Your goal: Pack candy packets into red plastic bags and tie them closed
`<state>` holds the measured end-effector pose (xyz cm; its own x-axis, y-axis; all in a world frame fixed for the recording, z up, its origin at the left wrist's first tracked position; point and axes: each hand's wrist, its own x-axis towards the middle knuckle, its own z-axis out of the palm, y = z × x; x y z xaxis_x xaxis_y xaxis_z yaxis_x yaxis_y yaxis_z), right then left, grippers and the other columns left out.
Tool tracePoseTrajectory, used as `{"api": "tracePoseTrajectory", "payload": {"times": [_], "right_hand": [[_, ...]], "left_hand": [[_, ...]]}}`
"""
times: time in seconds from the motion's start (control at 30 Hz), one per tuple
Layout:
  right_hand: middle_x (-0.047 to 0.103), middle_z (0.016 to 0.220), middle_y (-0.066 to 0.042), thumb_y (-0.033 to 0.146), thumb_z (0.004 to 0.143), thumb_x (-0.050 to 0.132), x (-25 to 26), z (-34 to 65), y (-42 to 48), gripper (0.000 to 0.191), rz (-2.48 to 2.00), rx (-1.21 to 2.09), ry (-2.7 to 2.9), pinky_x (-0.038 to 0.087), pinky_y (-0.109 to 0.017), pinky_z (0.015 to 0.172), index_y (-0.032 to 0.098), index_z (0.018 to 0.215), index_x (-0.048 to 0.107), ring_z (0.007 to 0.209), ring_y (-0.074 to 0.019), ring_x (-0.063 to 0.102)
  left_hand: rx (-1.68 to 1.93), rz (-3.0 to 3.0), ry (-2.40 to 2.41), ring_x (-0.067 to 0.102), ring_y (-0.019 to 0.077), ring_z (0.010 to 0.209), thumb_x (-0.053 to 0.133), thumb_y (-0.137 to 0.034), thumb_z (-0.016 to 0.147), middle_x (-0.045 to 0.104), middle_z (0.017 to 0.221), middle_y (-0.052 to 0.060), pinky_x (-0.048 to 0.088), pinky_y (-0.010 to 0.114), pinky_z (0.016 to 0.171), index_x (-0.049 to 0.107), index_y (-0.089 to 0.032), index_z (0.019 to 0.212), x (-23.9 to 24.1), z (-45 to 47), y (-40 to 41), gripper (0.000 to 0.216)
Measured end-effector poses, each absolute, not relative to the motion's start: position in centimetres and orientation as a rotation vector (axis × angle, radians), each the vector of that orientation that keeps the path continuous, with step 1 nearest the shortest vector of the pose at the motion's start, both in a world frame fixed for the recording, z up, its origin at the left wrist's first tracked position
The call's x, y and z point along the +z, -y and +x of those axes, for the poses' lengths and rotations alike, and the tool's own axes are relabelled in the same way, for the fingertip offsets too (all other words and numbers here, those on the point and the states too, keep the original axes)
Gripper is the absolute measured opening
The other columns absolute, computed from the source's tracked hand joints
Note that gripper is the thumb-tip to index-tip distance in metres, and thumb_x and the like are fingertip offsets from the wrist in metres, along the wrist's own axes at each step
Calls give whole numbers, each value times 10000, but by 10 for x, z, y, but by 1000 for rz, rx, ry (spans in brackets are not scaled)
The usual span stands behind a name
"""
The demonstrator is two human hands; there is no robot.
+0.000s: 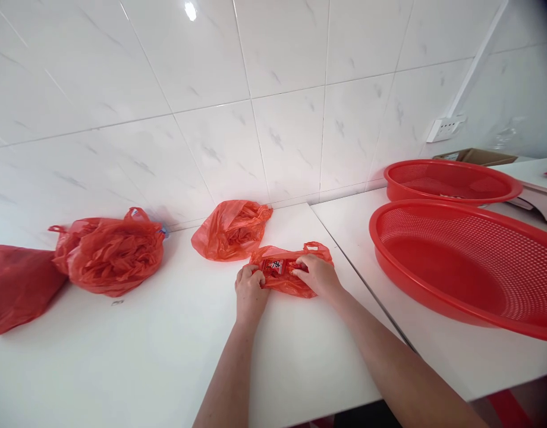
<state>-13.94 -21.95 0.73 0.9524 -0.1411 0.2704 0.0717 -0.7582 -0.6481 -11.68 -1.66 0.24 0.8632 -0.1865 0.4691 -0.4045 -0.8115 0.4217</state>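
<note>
A thin red plastic bag (pixel 295 290) lies on the white table with its mouth spread wide. Inside it are small red packets (pixel 274 267), one with white characters printed on it. My left hand (pixel 250 290) is closed on the bag's left edge, fingers curled over the rim. At the other side, my right hand (pixel 318 274) reaches into the opening with its fingers bent together over the packets. Whether its fingertips grip a packet or the plastic is hidden. Just behind the bag sits another crumpled red plastic bag (pixel 233 229), close to the wall.
Further left are a bunched red bag (pixel 113 255) and a fuller red bag (pixel 21 288). To the right stand two red perforated baskets (pixel 434 297), one behind the other. A seam (pixel 367 285) runs between the table tops. A socket (pixel 445 128) is on the tiled wall.
</note>
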Motion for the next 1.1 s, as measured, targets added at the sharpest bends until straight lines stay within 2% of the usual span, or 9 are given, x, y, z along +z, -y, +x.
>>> {"api": "tracePoseTrajectory", "payload": {"times": [0.13, 0.27, 0.4, 0.63, 0.77, 0.93, 1.03, 1.1], "right_hand": [[643, 964, -11, 196, 845, 536, 3, -134, 218, 109, -2369, -498, 29, 442, -293, 765, 226, 916, 613, 871, -153, 583], [611, 927, -15, 236, 813, 592, -6, -129, 217, 58, -2448, -437, 71, 440, -296, 741, 216, 865, 609, 851, -163, 569], [575, 910, -21, 146, 747, 614, -11, -127, 216, 107, -2536, -432, 61, 419, -290, 711, 205, 818, 560, 876, -174, 546], [580, 768, 4, 188, 806, 491, 4, -132, 230, 66, -2367, -458, -180, 368, -274, 594, 219, 750, 473, 689, -156, 538], [573, 752, -3, 213, 812, 474, 13, -136, 234, 54, -2331, -541, -181, 375, -290, 598, 226, 759, 472, 680, -168, 533], [605, 849, -12, 193, 807, 506, 7, -137, 222, 31, -2256, -495, 1, 433, -290, 685, 225, 804, 504, 786, -166, 565], [620, 1028, -23, 133, 789, 520, -2, -133, 218, 194, -2225, -406, 119, 455, -297, 802, 223, 959, 542, 950, -160, 575], [613, 1094, -32, 86, 808, 464, -7, -129, 219, 277, -2242, -391, 97, 449, -324, 865, 222, 1030, 558, 1031, -164, 560]], "left_hand": [[548, 2505, 459, 492, 237, 1045, 560, -46, 614, 596, 1048, 59, 426, 386, 875, 526, -187, 593, 1, -116, 17, 146], [528, 2507, 452, 490, 240, 1045, 541, -37, 609, 592, 1046, 57, 432, 387, 861, 524, -189, 608, 0, -117, 18, 153], [531, 2505, 465, 485, 242, 1053, 530, -28, 609, 589, 1050, 63, 426, 388, 878, 516, -184, 602, 0, -117, 18, 157], [557, 2451, 547, 491, 218, 1023, 518, -6, 599, 586, 1025, 54, 437, 355, 877, 519, -184, 601, 0, -119, 18, 178], [556, 2455, 538, 489, 219, 1031, 515, -7, 615, 590, 1033, 50, 434, 363, 883, 524, -185, 606, 0, -119, 18, 179], [544, 2476, 526, 498, 224, 1031, 517, -29, 640, 594, 1043, 48, 437, 377, 882, 537, -186, 618, 0, -119, 18, 160], [544, 2484, 529, 501, 225, 1036, 514, -26, 641, 594, 1042, 47, 439, 378, 877, 545, -190, 628, 0, -119, 18, 167], [552, 2482, 540, 499, 225, 1046, 511, -16, 635, 594, 1048, 48, 437, 376, 881, 549, -193, 632, -1, -118, 18, 181]]}}
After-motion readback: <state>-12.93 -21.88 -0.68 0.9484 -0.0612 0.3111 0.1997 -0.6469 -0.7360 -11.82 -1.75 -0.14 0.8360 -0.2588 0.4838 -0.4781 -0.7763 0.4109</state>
